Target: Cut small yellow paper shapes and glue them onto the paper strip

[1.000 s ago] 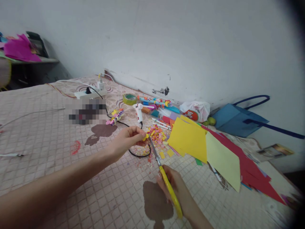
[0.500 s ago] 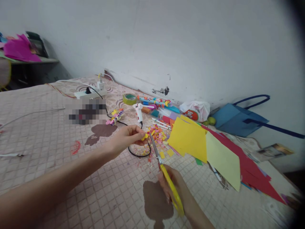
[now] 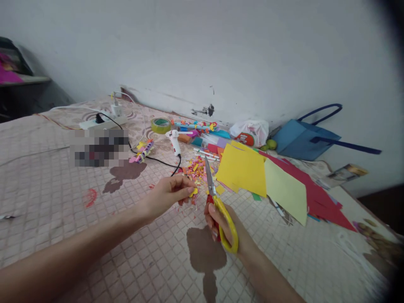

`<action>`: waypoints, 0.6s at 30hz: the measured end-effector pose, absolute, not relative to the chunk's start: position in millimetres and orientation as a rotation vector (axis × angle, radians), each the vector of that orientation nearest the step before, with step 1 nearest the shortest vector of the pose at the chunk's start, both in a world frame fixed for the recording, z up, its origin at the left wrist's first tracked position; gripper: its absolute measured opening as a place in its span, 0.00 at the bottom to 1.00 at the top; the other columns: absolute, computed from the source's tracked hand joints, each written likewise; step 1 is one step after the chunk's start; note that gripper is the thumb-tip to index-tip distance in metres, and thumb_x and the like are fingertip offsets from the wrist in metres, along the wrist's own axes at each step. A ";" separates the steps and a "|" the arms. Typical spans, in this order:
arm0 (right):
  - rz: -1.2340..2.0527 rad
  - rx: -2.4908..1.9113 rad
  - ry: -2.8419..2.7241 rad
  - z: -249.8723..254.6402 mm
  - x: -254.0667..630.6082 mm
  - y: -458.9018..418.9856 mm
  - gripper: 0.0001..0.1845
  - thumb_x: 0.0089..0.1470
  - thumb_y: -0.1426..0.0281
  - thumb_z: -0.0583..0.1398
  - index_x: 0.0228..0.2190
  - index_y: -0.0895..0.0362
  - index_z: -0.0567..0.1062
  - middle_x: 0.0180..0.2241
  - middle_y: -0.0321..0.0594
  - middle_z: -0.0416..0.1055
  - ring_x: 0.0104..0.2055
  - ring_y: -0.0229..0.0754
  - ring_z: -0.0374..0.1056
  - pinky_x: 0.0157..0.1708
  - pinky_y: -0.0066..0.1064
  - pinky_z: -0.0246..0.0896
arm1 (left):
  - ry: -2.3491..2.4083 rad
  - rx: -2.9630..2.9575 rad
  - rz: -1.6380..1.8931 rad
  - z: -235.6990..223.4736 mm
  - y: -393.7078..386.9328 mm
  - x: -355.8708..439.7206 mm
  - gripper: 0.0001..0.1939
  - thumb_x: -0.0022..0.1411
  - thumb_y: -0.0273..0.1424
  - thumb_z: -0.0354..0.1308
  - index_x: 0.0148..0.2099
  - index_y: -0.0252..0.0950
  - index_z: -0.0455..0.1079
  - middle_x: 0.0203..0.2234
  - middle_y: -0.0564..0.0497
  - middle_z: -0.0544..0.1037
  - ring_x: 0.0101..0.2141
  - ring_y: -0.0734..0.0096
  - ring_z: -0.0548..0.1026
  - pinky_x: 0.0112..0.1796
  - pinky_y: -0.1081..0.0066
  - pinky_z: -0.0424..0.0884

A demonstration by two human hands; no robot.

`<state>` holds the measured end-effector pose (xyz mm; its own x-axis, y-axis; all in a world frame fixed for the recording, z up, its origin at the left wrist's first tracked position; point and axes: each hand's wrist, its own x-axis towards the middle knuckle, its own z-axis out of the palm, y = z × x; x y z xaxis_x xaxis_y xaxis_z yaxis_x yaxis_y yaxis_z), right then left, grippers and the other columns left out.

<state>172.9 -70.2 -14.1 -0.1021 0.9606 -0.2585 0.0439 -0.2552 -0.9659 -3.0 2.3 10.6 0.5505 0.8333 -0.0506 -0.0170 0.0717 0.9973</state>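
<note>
My left hand (image 3: 172, 192) pinches a small yellow paper piece (image 3: 193, 192) between thumb and fingers. Its exact shape is partly hidden by the fingertips. My right hand (image 3: 225, 225) is wrapped round the scissors (image 3: 226, 223), which have yellow and red handles. The blades (image 3: 209, 176) point away from me, just right of the yellow piece and apart from it. Beneath and beyond both hands lies a heap of colourful paper scraps (image 3: 198, 168). A white glue gun (image 3: 173, 142) with a black cord stands behind my left hand.
Yellow sheets (image 3: 243, 168), a pale green sheet (image 3: 285, 189) and red sheets (image 3: 325, 204) lie at right. Behind are a tape roll (image 3: 160, 125), a plastic bag (image 3: 251, 132) and a blue bag (image 3: 304, 141). At left, a power strip (image 3: 104, 122) and a decorated paper strip (image 3: 144, 151).
The scissor blades have come away from the yellow paper piece and turned more upright. My left hand still pinches the piece. The whole view has shifted slightly to the right.
</note>
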 end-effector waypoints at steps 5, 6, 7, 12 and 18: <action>1.440 -1.312 -1.188 -14.9 174.7 -70.4 0.21 0.49 0.51 0.57 0.22 0.56 0.61 0.13 0.25 0.55 0.12 0.27 0.50 0.12 0.19 0.50 | 0.768 1.309 0.723 6.8 -1.2 -2.1 0.08 0.55 0.33 0.58 0.35 0.33 0.68 0.22 0.56 0.70 0.23 0.79 0.67 0.26 0.77 0.63; 1.429 -1.307 -1.168 -14.6 174.4 -70.4 0.20 0.48 0.53 0.58 0.23 0.57 0.62 0.14 0.25 0.56 0.13 0.27 0.50 0.12 0.19 0.50 | 0.763 1.276 0.712 6.4 -2.4 -1.5 0.08 0.54 0.32 0.59 0.35 0.33 0.68 0.22 0.55 0.71 0.24 0.79 0.68 0.27 0.76 0.64; 1.415 -1.307 -1.151 -14.1 174.0 -70.4 0.19 0.47 0.54 0.59 0.25 0.57 0.63 0.15 0.26 0.57 0.13 0.27 0.51 0.12 0.19 0.51 | 0.755 1.243 0.700 6.0 -3.6 -0.8 0.08 0.54 0.32 0.59 0.34 0.33 0.67 0.23 0.54 0.73 0.25 0.78 0.70 0.28 0.76 0.65; 1.340 -1.326 -1.089 -9.6 172.5 -68.9 0.19 0.43 0.56 0.63 0.28 0.57 0.64 0.22 0.30 0.66 0.14 0.27 0.54 0.13 0.20 0.53 | 0.740 1.144 0.662 1.6 -8.6 3.5 0.12 0.51 0.31 0.62 0.35 0.33 0.65 0.25 0.52 0.76 0.27 0.74 0.74 0.31 0.73 0.68; 1.289 -1.298 -0.992 -9.3 172.7 -67.1 0.19 0.40 0.58 0.65 0.30 0.57 0.66 0.21 0.27 0.63 0.13 0.27 0.53 0.11 0.21 0.54 | 0.766 1.122 0.640 -2.0 -12.0 7.0 0.14 0.50 0.31 0.64 0.35 0.33 0.63 0.26 0.51 0.76 0.28 0.72 0.76 0.31 0.71 0.70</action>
<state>172.7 -67.1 -9.3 0.0908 0.9831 -0.1590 -0.0980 -0.1501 -0.9838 7.0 -12.0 -2.0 0.5886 0.7801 -0.2123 -0.0708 0.3114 0.9476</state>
